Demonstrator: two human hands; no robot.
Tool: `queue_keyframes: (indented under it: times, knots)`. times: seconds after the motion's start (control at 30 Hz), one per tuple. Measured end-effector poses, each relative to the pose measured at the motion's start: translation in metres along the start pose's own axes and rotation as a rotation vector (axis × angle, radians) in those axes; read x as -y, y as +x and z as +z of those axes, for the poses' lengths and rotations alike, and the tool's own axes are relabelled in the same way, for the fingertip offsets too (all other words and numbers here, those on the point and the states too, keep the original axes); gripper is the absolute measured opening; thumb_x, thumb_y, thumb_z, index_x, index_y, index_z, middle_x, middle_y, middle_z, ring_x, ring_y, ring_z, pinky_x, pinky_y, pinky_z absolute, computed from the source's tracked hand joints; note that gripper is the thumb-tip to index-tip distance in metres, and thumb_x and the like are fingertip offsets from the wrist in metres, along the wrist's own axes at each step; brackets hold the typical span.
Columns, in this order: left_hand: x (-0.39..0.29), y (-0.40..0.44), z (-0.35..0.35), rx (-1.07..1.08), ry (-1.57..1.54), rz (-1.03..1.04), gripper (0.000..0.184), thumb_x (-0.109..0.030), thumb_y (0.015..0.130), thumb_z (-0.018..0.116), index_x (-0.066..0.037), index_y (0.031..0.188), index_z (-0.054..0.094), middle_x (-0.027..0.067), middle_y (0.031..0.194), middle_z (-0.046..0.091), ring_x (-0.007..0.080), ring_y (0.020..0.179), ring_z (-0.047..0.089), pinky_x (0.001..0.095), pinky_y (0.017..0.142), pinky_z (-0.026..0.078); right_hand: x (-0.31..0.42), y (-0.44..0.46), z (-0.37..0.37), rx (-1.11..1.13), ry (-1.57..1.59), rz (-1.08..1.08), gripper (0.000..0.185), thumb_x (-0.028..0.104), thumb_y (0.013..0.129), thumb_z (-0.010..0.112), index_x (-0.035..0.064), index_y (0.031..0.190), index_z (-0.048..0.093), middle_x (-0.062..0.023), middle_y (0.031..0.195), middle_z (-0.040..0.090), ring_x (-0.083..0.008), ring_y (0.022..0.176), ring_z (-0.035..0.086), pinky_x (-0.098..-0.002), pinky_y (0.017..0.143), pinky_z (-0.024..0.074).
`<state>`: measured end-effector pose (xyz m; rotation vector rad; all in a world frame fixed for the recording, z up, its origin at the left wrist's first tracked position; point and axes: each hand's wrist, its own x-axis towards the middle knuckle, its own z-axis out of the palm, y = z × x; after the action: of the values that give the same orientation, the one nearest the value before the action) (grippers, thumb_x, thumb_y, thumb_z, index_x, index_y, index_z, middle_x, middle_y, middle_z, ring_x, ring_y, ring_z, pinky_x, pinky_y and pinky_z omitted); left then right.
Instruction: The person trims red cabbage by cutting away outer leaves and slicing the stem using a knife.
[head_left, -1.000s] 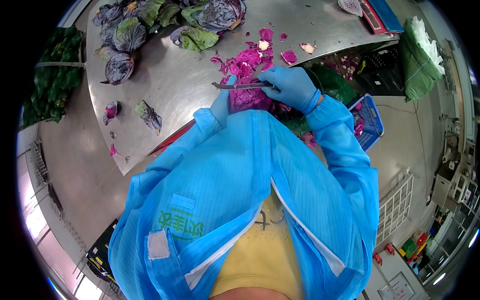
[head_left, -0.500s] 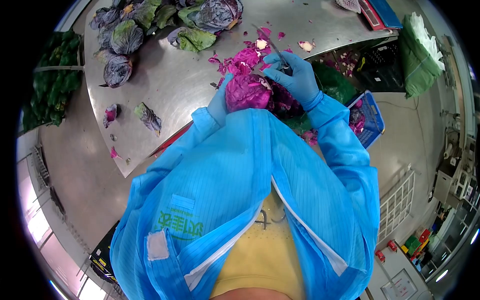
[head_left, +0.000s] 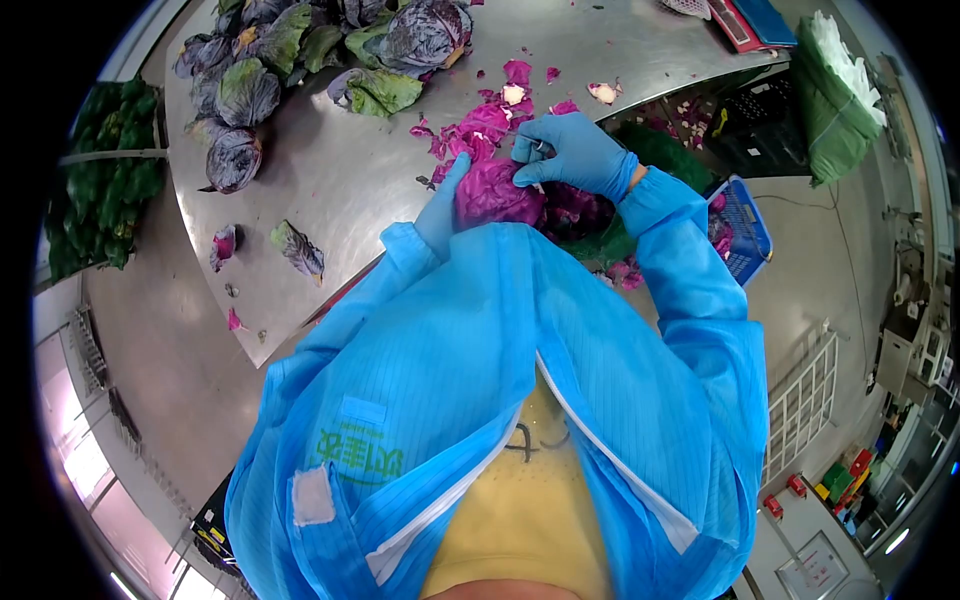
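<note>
A peeled red cabbage (head_left: 495,195) rests against my front at the table edge. My left hand (head_left: 443,207), in a blue glove, grips it from the left side. My gloved right hand (head_left: 580,155) is closed around a knife (head_left: 541,147), with only a bit of it showing between the fingers; the blade is hidden. The right fingertips touch the upper right of the cabbage. Torn purple leaves (head_left: 478,128) and a pale cut stem piece (head_left: 513,94) lie just beyond it.
Untrimmed red cabbages (head_left: 248,92) are heaped on the metal table (head_left: 330,190) at the far left. Below its right edge are dark purple leaves (head_left: 578,212) on green mesh and a blue crate (head_left: 745,235). A black crate (head_left: 757,125) and green sack (head_left: 838,105) stand farther right.
My right hand has come down and left onto the cabbage, turning the knife so its blade no longer shows. My left hand still holds the cabbage. The view has shifted slightly.
</note>
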<state>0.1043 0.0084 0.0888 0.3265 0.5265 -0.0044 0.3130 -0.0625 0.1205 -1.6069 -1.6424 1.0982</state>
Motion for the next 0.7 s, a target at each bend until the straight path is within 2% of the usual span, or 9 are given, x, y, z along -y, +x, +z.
queue_keyframes:
  times: [0.03,0.13,0.2,0.27,0.33,0.4,0.53,0.63,0.7]
  knots:
    - [0.000,0.001,-0.003,0.001,0.001,0.000,0.069,-0.057,0.094,0.027,-0.006,0.139,0.033,0.0163,0.135,0.045,0.0275,0.118,0.052,0.0424,0.100,0.043,0.000,0.001,0.001,-0.031,-0.118,-0.043,0.038,0.036,0.070,0.077,0.0056,0.087,0.061,-0.0081,0.073,0.061,-0.0189,0.066,0.059,-0.0304,0.064,0.0471]
    - [0.001,0.004,-0.010,0.048,-0.009,0.015,0.068,-0.057,0.095,0.026,-0.006,0.140,0.031,0.0160,0.136,0.044,0.0272,0.119,0.050,0.0418,0.101,0.043,0.005,-0.004,0.003,-0.076,-0.226,-0.103,0.034,0.030,0.074,0.074,0.0008,0.089,0.063,-0.0113,0.081,0.064,-0.0231,0.073,0.063,-0.0323,0.065,0.0486]
    - [0.002,0.006,-0.013,0.084,-0.021,0.050,0.067,-0.056,0.092,0.038,-0.007,0.137,0.038,0.0143,0.133,0.047,0.0289,0.119,0.050,0.0455,0.102,0.040,0.002,-0.005,0.006,-0.115,-0.318,-0.155,0.033,0.032,0.076,0.071,0.0026,0.091,0.064,-0.0107,0.080,0.064,-0.0245,0.072,0.062,-0.0335,0.064,0.0486]
    - [0.004,0.009,-0.019,0.048,-0.015,0.073,0.067,-0.056,0.092,0.038,-0.007,0.137,0.037,0.0142,0.134,0.047,0.0286,0.119,0.049,0.0452,0.103,0.039,0.002,-0.006,0.008,-0.156,-0.408,-0.209,0.033,0.033,0.079,0.069,0.0044,0.093,0.064,-0.0102,0.080,0.064,-0.0259,0.071,0.062,-0.0348,0.064,0.0487]
    - [0.009,0.022,-0.039,0.017,-0.004,0.094,0.067,-0.056,0.092,0.038,-0.008,0.138,0.037,0.0141,0.134,0.046,0.0284,0.120,0.049,0.0449,0.103,0.039,0.009,-0.008,0.008,-0.101,-0.554,-0.152,0.025,0.033,0.084,0.060,0.0105,0.093,0.063,-0.0088,0.083,0.065,-0.0288,0.074,0.062,-0.0388,0.063,0.0490]
    - [0.013,0.034,-0.059,0.151,-0.003,0.122,0.065,-0.055,0.093,0.038,-0.008,0.138,0.037,0.0137,0.135,0.046,0.0281,0.121,0.047,0.0445,0.104,0.038,0.006,-0.008,0.009,-0.104,-0.580,-0.180,0.023,0.032,0.084,0.060,0.0113,0.094,0.063,-0.0085,0.083,0.064,-0.0288,0.074,0.062,-0.0393,0.063,0.0489]
    - [0.014,0.023,-0.047,0.091,-0.207,0.019,0.063,-0.053,0.094,0.037,-0.009,0.138,0.037,0.0127,0.136,0.045,0.0277,0.122,0.047,0.0438,0.105,0.036,0.004,-0.007,0.010,-0.096,-0.594,-0.227,0.022,0.030,0.084,0.059,0.0115,0.094,0.063,-0.0085,0.082,0.064,-0.0287,0.072,0.062,-0.0399,0.063,0.0492]
    - [0.014,0.025,-0.050,0.117,-0.043,0.105,0.062,-0.053,0.094,0.035,-0.009,0.138,0.037,0.0119,0.138,0.044,0.0270,0.123,0.045,0.0436,0.106,0.035,0.000,-0.005,0.009,-0.104,-0.493,-0.227,0.022,0.029,0.083,0.060,0.0100,0.094,0.064,-0.0098,0.084,0.064,-0.0289,0.073,0.063,-0.0389,0.065,0.0500]
    - [0.010,0.017,-0.032,0.063,0.283,0.231,0.062,-0.053,0.095,0.033,-0.010,0.139,0.036,0.0116,0.139,0.042,0.0267,0.124,0.044,0.0434,0.107,0.034,-0.004,-0.002,0.009,-0.119,-0.449,-0.242,0.024,0.027,0.083,0.062,0.0078,0.097,0.065,-0.0109,0.083,0.064,-0.0267,0.070,0.062,-0.0361,0.063,0.0495]
